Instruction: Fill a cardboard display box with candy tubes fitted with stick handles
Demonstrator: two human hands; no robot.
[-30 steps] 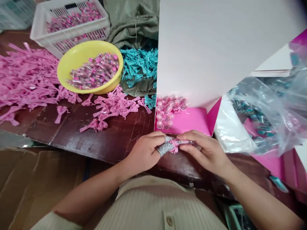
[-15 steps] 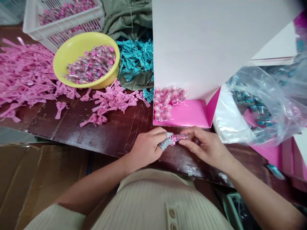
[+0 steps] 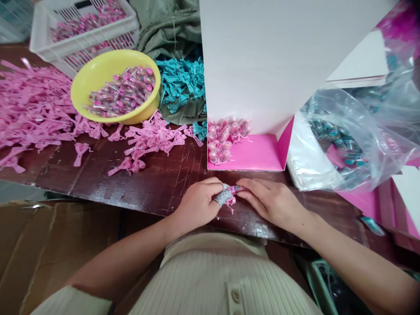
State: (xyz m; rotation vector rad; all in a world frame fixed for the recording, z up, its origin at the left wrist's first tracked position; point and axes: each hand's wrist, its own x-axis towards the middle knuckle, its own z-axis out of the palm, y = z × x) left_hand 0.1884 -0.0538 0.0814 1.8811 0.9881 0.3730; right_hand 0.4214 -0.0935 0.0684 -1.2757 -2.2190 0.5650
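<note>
Near the table's front edge my left hand, with grey wrapping on its fingers, is closed on a small pink plastic piece. My right hand pinches the other end of a small clear capsule with pink and coloured contents, which meets the pink piece between the hands. Just beyond them stands a pink and white box with its tall white flap up. Several pink-topped capsules stand in its left part.
A yellow bowl of capsules sits at the left, before a white crate. Pink plastic pieces are heaped beside it, turquoise ones behind. Clear plastic bags with turquoise capsules lie at the right.
My right hand has moved slightly left, closer to my left hand, and its fingers are closer together. The pink piece now hangs lower below the capsule. The whole view has shifted slightly.
</note>
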